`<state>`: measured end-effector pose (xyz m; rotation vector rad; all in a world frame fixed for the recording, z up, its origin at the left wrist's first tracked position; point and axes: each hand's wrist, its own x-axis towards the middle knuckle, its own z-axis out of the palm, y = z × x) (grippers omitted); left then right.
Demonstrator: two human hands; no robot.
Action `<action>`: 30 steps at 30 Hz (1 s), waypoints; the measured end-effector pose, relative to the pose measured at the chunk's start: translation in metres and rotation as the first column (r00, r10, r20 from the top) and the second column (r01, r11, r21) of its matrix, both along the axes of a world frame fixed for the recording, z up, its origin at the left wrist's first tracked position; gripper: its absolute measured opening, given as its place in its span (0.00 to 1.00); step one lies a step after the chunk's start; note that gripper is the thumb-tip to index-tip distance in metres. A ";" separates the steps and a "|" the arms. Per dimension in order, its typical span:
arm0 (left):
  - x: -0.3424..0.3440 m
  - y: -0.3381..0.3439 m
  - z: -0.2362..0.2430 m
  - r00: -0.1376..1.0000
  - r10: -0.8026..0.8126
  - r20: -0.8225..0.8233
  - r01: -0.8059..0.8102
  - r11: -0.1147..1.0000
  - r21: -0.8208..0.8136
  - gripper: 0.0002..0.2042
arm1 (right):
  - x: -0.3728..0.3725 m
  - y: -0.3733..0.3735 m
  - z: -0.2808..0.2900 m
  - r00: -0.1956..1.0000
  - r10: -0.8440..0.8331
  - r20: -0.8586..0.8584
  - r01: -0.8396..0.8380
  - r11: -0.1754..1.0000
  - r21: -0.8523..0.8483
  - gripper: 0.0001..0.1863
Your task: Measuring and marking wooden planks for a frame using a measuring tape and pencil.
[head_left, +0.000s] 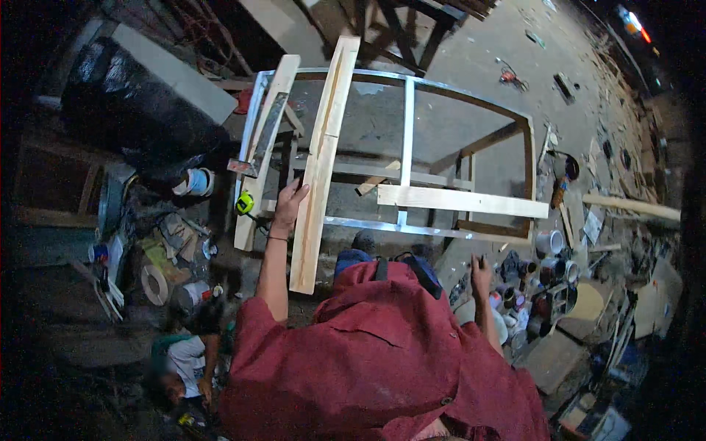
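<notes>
My left hand (291, 205) grips the left edge of a long pale wooden board (326, 162), which lies lengthways away from me over a rectangular frame (408, 110) with silvery strips. A second board (247, 228) lies to its left, carrying a metal square (242, 169) and a lime-green tape measure (245, 202). A shorter board (462, 199) lies crosswise on the right of the frame, with a small wood offcut (375, 184) near its left end. My right hand (480, 270) hangs below the frame at the right, fingers somewhat apart and holding nothing that I can see.
Paint cans (551, 246) and scraps crowd the right floor; a long pole (629, 206) lies beyond. At left are a black-wrapped block (110, 103), a bucket (197, 182) and offcuts (176, 239). Another person (187, 364) is low down at bottom left. A red tool (509, 76) lies farther back.
</notes>
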<state>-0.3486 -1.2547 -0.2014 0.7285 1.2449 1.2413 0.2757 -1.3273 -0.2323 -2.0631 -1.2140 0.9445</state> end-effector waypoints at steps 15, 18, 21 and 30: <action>0.268 0.032 0.073 0.250 -0.549 0.798 0.906 0.423 0.008 0.20 | -0.025 0.147 0.122 0.050 0.081 -0.995 0.143 0.986 0.087 0.38; 0.266 0.032 0.070 0.379 -0.811 0.446 0.921 0.281 -0.271 0.25 | 0.028 0.122 0.089 0.122 -0.138 -0.983 0.378 0.922 -0.083 0.26; 0.216 0.030 0.050 0.584 -0.417 0.696 0.797 0.457 -0.395 0.34 | 0.086 0.106 0.065 0.231 -0.266 -0.936 0.469 0.873 -0.133 0.23; 0.215 0.008 -0.076 0.895 -0.380 -0.235 0.143 0.741 -0.656 0.27 | 0.124 0.139 -0.083 0.704 -0.591 -0.394 0.509 0.807 -0.300 0.32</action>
